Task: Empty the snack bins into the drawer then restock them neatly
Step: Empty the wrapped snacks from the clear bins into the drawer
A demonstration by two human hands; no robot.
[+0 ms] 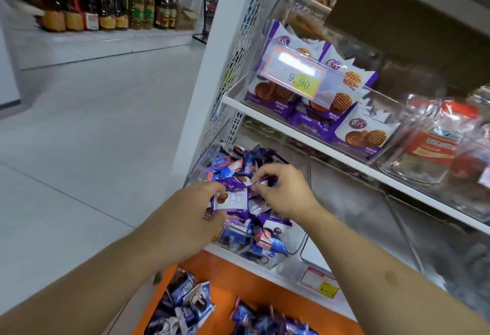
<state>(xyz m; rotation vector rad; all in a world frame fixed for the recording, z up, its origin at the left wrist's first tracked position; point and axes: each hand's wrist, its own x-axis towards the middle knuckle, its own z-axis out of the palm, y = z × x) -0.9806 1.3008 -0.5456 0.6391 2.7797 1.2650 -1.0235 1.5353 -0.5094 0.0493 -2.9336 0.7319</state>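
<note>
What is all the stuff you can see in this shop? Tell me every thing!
Snack packet: one, purple and white, held over the lower bin by both hands.
Lower bin: one, clear, on the lower shelf, full of mixed blue and purple packets.
Upper bin: one, clear, on the shelf above, holding purple and white waffle packs.
Price tag: one, white with a yellow patch, on the upper bin's front.
Drawer: one, orange, at the bottom, with two heaps of blue packets.
Red packs: several, in a clear bin at right.
Bottles: many, dark, on the far shelf.
Left hand: pinches the packet.
Right hand: pinches the packet.
</note>
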